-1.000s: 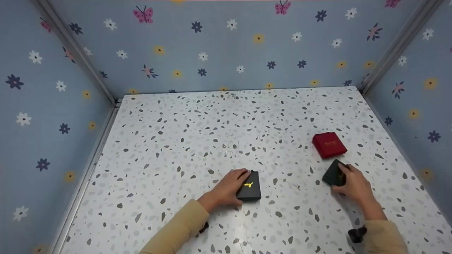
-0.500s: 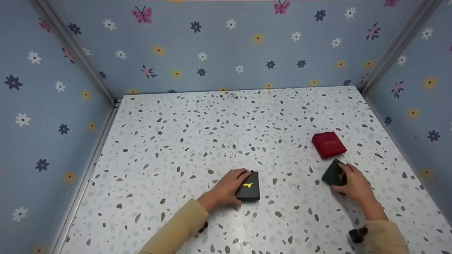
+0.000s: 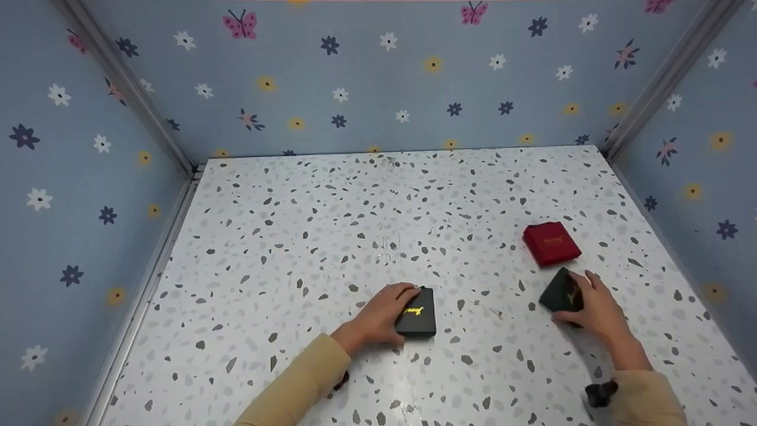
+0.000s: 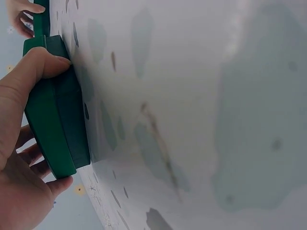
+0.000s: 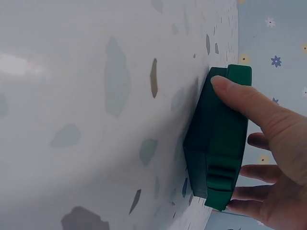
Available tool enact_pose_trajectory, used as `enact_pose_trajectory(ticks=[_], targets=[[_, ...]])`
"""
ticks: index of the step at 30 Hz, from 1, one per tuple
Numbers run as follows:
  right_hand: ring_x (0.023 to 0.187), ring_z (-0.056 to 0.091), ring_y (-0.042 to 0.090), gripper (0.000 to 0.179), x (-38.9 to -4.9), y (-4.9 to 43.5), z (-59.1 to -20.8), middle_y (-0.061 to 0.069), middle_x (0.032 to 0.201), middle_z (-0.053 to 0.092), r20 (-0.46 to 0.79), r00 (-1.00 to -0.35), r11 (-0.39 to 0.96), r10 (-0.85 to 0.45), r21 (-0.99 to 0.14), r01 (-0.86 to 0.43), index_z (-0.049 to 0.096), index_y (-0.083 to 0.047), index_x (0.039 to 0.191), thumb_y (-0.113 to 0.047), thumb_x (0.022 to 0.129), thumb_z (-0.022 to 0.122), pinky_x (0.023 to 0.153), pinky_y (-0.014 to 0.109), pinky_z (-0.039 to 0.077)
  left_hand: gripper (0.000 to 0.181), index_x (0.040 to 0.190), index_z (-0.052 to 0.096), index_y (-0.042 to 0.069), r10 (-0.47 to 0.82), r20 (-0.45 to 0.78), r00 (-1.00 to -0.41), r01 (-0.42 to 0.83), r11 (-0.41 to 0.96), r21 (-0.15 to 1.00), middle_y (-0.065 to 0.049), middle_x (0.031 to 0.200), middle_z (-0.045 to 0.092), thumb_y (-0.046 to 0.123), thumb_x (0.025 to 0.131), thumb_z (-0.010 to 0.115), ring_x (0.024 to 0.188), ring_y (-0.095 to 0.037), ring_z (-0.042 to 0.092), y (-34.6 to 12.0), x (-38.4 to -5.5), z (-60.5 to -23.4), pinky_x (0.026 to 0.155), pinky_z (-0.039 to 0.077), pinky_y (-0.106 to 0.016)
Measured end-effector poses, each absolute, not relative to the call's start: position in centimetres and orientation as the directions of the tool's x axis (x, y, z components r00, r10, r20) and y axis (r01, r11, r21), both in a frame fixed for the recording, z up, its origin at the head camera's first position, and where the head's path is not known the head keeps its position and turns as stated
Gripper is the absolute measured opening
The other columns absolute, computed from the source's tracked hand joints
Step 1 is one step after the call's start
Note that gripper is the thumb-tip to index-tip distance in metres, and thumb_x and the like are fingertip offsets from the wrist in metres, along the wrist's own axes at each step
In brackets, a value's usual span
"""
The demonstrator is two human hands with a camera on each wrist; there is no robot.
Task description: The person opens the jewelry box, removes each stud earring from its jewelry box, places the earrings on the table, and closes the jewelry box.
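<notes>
Near the table's front middle, my left hand [image 3: 378, 316] grips a dark jewelry box [image 3: 420, 313] with gold lettering on its lid. The left wrist view shows this box [image 4: 55, 115] as green, with the thumb on one side and fingertips at the opposite side. To the right, my right hand [image 3: 600, 313] holds another dark green jewelry box [image 3: 557, 291], which lies turned at an angle on the table. In the right wrist view, the thumb lies over one side of that box [image 5: 218, 139] and the other fingers are behind it. Part of its lettering is hidden.
A red jewelry box [image 3: 551, 244] with faint gold lettering lies just beyond the right-hand box. The white speckled table [image 3: 331, 207] is bounded by blue flowered panels [image 3: 378, 77] at the back and both sides.
My right hand's fingers have shifted slightly to the right on the green box, uncovering a little more of its gold lettering. The left hand and the red box stay in place.
</notes>
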State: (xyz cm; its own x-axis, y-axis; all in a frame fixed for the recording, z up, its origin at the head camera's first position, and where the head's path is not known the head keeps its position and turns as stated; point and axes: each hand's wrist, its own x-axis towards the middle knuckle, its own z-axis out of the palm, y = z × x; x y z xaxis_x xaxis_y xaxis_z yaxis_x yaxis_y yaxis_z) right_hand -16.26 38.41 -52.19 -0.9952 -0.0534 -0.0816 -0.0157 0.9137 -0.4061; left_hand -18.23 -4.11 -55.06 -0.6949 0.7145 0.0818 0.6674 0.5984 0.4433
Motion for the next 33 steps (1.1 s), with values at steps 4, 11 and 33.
enact_pose_trajectory(ticks=[4, 11, 33], targets=[[0.116, 0.025, 0.052, 0.094, -16.3, 38.0, -51.8, 0.035, 0.134, 0.018, -0.061, -0.997, 0.91, -0.049, -0.413, -0.02, 0.029, 0.002, 0.134, -0.034, 0.063, 0.078, 0.083, 0.064, 0.028, 0.105, 0.136, 0.03, 0.008, 0.708, 0.074, -0.702, 0.658, 0.606, 0.447, -0.008, 0.133, 0.034, 0.028, 0.047, 0.082, 0.121, -0.023, 0.033, -4.1, -18.2, -55.1, 0.1, 0.026, -0.033], [0.117, 0.029, 0.047, 0.08, -16.2, 36.6, -51.4, 0.029, 0.133, 0.027, 0.034, -0.996, 0.909, -0.08, -0.407, -0.087, 0.036, 0.006, 0.13, -0.028, 0.068, 0.075, 0.087, 0.06, 0.029, 0.105, 0.137, 0.03, 0.009, 0.699, 0.06, -0.713, 0.639, 0.612, 0.466, -0.007, 0.134, 0.034, 0.026, 0.047, 0.082, 0.121, -0.022, 0.033, -4.1, -18.2, -55.1, 0.1, 0.025, -0.032], [0.108, 0.045, 0.034, 0.065, -16.9, 29.6, -51.8, 0.022, 0.12, 0.047, 0.273, -0.927, 0.794, -0.257, -0.488, -0.363, 0.049, 0.003, 0.121, -0.013, 0.065, 0.078, 0.086, 0.047, 0.039, 0.105, 0.138, 0.029, 0.01, 0.692, 0.05, -0.72, 0.626, 0.617, 0.477, -0.006, 0.135, 0.032, 0.025, 0.049, 0.083, 0.123, -0.022, 0.031, -4.2, -18.1, -54.9, 0.101, 0.024, -0.033]])
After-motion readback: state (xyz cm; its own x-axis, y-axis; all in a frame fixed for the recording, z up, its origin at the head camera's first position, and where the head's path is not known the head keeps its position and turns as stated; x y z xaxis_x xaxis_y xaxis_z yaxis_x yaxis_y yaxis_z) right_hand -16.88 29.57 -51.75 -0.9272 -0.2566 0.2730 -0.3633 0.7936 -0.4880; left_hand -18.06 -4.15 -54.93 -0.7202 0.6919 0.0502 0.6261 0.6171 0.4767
